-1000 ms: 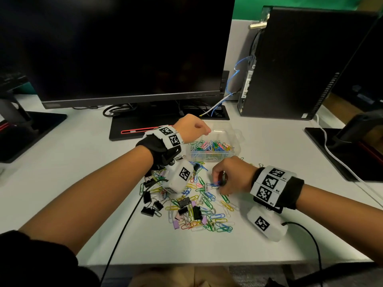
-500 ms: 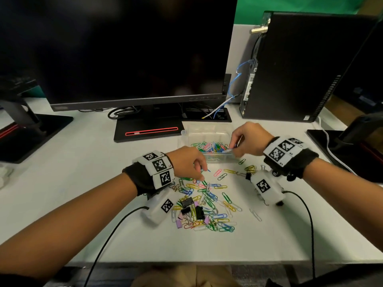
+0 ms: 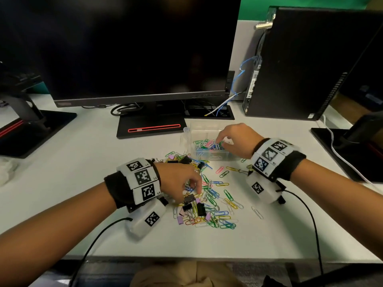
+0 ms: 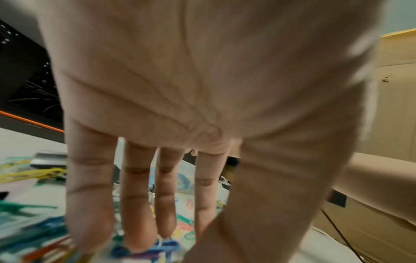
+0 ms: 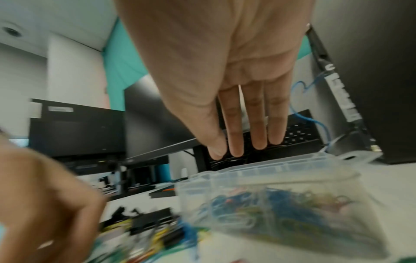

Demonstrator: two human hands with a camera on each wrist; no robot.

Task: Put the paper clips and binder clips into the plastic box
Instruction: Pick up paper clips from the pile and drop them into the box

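Note:
The clear plastic box (image 3: 209,156) stands open on the white desk, holding many coloured paper clips. My right hand (image 3: 222,139) hovers over it, fingers straight and pointing down, nothing in them (image 5: 238,151); the box wall (image 5: 225,181) lies just below. A loose pile of paper clips (image 3: 215,200) spreads in front of the box, with black binder clips (image 3: 190,204) and small purple ones (image 3: 179,220) among them. My left hand (image 3: 191,189) reaches down into the pile's left side. Its straight fingertips (image 4: 139,247) press on blue paper clips, the thumb close beside them.
A large dark monitor (image 3: 134,48) on its stand base (image 3: 151,127) fills the back. A black PC tower (image 3: 310,65) stands at back right with cables behind the box. Other monitor stands sit at far left (image 3: 31,131) and far right (image 3: 356,137). More binder clips (image 3: 184,160) lie left of the box.
My right hand went from the pile up to the box and now holds nothing. My left hand came from the box down onto the pile.

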